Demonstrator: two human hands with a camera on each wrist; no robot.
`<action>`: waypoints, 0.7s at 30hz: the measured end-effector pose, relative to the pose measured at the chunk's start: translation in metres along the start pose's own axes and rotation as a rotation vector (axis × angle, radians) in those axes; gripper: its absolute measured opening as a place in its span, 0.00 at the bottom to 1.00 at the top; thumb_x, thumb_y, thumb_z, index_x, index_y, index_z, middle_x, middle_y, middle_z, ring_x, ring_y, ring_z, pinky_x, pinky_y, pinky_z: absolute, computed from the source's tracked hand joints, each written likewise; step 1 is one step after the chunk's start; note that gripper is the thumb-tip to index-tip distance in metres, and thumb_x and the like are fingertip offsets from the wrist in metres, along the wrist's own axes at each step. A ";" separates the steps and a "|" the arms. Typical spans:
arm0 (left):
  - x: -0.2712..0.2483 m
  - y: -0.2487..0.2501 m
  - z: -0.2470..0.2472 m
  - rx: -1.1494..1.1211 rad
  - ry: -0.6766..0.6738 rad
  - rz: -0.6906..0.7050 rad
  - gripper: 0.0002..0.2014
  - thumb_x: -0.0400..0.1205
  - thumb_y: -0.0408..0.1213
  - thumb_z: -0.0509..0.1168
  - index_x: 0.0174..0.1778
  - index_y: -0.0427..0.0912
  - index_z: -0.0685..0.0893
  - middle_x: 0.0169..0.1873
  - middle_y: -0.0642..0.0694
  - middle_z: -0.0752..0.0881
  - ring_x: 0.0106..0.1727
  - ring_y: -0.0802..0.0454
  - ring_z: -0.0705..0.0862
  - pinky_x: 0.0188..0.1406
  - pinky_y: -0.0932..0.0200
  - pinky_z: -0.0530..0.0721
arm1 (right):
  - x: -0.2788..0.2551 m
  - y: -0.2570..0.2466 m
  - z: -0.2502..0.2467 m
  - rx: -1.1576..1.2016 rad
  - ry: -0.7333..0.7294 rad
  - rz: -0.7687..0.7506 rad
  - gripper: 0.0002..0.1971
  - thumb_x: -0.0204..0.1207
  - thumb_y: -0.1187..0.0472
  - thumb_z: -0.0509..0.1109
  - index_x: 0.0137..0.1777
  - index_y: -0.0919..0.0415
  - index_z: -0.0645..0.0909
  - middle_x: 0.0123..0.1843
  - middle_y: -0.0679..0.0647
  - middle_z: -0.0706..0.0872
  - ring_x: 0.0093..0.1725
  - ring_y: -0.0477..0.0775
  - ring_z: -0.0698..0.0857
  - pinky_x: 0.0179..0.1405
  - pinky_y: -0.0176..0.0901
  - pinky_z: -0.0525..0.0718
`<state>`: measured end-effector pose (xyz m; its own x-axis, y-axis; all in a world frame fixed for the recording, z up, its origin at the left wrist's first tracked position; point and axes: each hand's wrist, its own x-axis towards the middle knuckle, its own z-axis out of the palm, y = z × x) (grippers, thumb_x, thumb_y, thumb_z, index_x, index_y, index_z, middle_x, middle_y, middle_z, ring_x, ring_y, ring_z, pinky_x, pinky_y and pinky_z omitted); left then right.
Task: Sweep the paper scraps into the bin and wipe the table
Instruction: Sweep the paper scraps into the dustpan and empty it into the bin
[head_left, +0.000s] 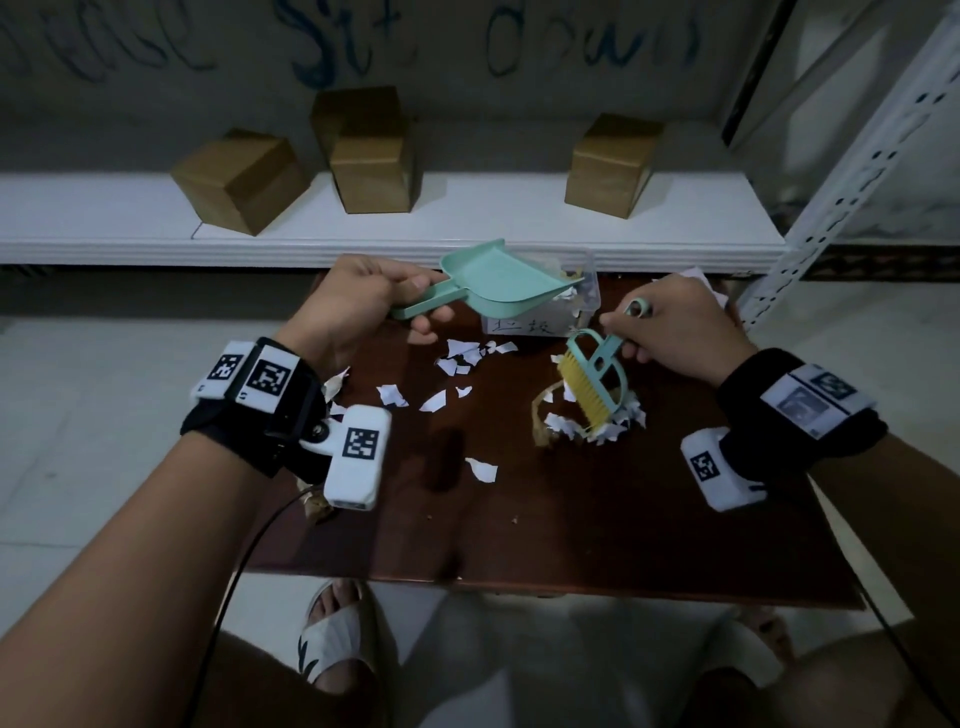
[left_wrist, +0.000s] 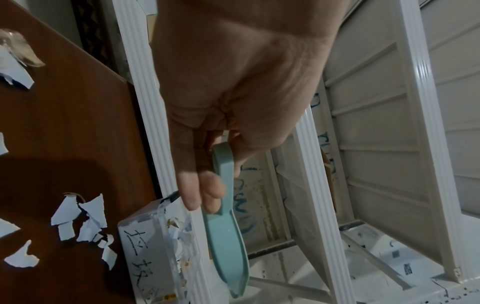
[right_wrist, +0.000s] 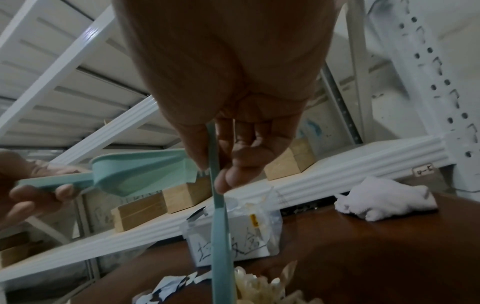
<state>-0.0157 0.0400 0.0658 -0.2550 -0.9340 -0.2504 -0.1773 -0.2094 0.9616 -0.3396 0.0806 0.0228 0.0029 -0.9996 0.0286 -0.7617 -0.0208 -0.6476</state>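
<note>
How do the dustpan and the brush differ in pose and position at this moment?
The dustpan is lifted and tipped over the clear bin; the brush is down, its bristles on the table among paper scraps. The left hand grips the dustpan; the right hand grips the brush. Both are pale green plastic.

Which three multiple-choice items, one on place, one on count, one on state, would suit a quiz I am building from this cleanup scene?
1. Where is the dustpan?
A. flat on the table
B. held over the bin
C. on the shelf

2. How many cardboard boxes stand on the shelf?
A. two
B. three
C. five

3. What is the brush doing?
A. lying unheld
B. hanging on the rack
C. held, bristles on a pile of scraps

Answers: 1 B, the left hand tilts it above the bin; 2 B, three show in the head view; 3 C, the right hand grips its handle.
</note>
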 end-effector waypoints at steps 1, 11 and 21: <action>0.000 0.000 -0.002 0.005 -0.003 -0.008 0.12 0.90 0.29 0.62 0.62 0.31 0.90 0.46 0.29 0.92 0.31 0.50 0.85 0.43 0.50 0.94 | 0.000 0.001 -0.004 -0.019 0.012 0.005 0.15 0.83 0.54 0.74 0.35 0.59 0.90 0.28 0.51 0.90 0.26 0.50 0.88 0.34 0.41 0.84; 0.005 -0.005 -0.032 0.161 -0.101 -0.159 0.12 0.89 0.28 0.62 0.58 0.33 0.92 0.49 0.26 0.92 0.33 0.48 0.88 0.40 0.53 0.93 | 0.007 0.008 -0.033 0.048 0.196 0.078 0.14 0.81 0.57 0.74 0.36 0.62 0.91 0.28 0.55 0.91 0.26 0.58 0.89 0.34 0.44 0.88; 0.008 -0.013 -0.026 0.427 -0.257 -0.279 0.11 0.88 0.27 0.65 0.58 0.34 0.93 0.47 0.29 0.93 0.33 0.50 0.90 0.35 0.60 0.92 | 0.008 0.014 -0.048 -0.129 0.271 0.112 0.21 0.73 0.44 0.68 0.33 0.63 0.89 0.28 0.57 0.90 0.33 0.61 0.91 0.41 0.64 0.92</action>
<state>0.0088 0.0275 0.0540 -0.3569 -0.7487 -0.5586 -0.6257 -0.2524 0.7381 -0.3818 0.0731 0.0503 -0.2454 -0.9534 0.1756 -0.8232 0.1093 -0.5571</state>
